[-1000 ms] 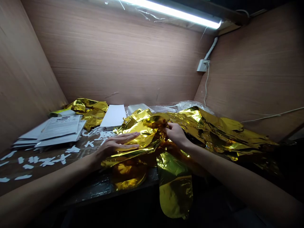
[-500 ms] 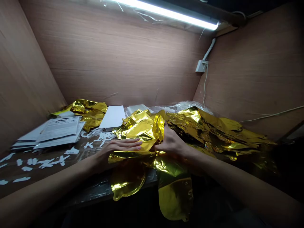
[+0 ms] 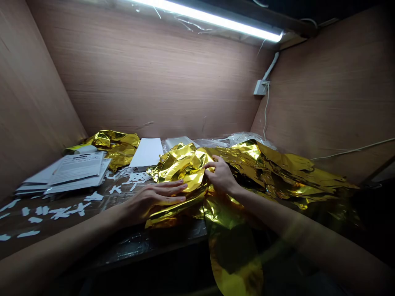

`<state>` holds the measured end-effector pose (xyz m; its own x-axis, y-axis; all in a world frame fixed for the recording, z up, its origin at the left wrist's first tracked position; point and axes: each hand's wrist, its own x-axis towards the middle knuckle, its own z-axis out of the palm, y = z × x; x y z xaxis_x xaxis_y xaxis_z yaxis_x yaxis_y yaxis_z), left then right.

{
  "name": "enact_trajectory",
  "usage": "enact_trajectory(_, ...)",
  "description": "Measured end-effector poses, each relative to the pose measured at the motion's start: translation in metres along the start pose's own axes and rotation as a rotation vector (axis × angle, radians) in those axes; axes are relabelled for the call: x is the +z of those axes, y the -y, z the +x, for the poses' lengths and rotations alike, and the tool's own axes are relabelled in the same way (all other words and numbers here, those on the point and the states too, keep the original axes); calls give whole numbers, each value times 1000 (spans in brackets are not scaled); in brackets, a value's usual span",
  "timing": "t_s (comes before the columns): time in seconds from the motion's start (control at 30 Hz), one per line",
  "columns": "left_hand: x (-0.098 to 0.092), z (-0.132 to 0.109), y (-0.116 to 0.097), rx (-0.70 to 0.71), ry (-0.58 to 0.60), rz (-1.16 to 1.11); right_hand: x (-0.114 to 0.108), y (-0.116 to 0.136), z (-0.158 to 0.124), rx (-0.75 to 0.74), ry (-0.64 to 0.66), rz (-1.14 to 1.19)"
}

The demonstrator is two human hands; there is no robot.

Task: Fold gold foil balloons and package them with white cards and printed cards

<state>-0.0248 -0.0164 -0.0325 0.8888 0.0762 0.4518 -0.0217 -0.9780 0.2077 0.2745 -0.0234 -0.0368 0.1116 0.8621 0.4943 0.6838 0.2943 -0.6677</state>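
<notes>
Pressing crinkled gold foil sheeting flat, the open left hand steadies it while the right hand pinches its edge, just beside a white rectangular paper sheet.

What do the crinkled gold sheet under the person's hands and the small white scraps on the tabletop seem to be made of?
The crinkled gold sheet looks like thin metallised plastic film: mirror-glossy, with sharp creases and bright glare. The small white scraps look matte and thin, probably paper or peeled backing, though the view can't settle which.
</notes>
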Motion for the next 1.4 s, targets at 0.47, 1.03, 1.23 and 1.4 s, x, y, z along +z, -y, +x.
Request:
enact_trajectory(0.47, 11, 0, 7, 72, 5, -16, 7, -16, 17, 565, 60, 599)
enact_trajectory(1.03, 11, 3, 1, 30, -109, -171, 18, -4, 33, 655, 104, 716)
enact_trajectory(1.23, 13, 0, 5, -4, -76, -209, 16, 5, 26, 537, 160, 623)
enact_trajectory(1.4, 10, -1, 4, -19, -57, -234, 7, 10, 14, 159, -22, 439)
